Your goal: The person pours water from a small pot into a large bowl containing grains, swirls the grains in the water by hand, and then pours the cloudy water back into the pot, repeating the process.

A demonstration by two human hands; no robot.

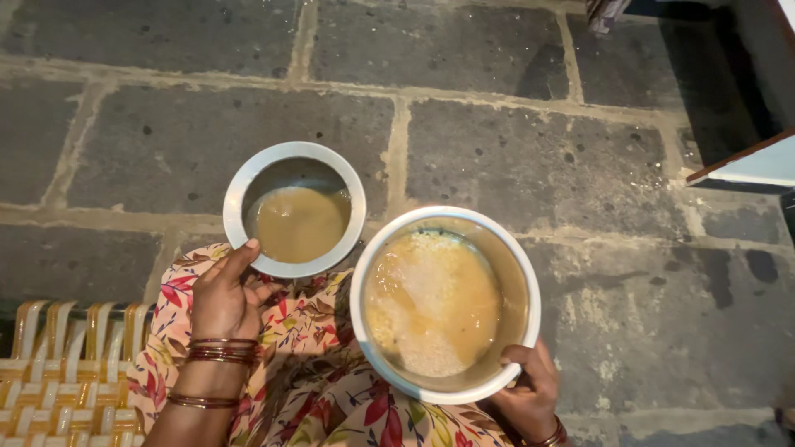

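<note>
Steel small round bowl (294, 207) of brown liquid: your left hand (222, 298) pinches its rim. Just right, larger steel bowl (445, 305) (frothy, brimful) gripped by your right hand (530, 389); tilt risks spilling onto floral cloth (323, 389).

The small steel bowl (294, 209) in my left hand (225, 296) was silvery grey, and the liquid in it was a smooth muddy tan. The bigger bowl (445, 304) in my right hand (527, 391) had a pale, almost white rim, and its liquid was a warmer yellow-brown, mottled with whitish grains and a froth of pale bubbles. My bangles (222, 351) were dark red with thin gold lines. The cloth (327, 389) over my lap was cream, printed with red, pink and olive leaves. The woven seat (58, 372) beside me ran in cream and amber-brown bands. The stone floor (530, 157) was dark grey, speckled, with sandy beige joints.
</note>
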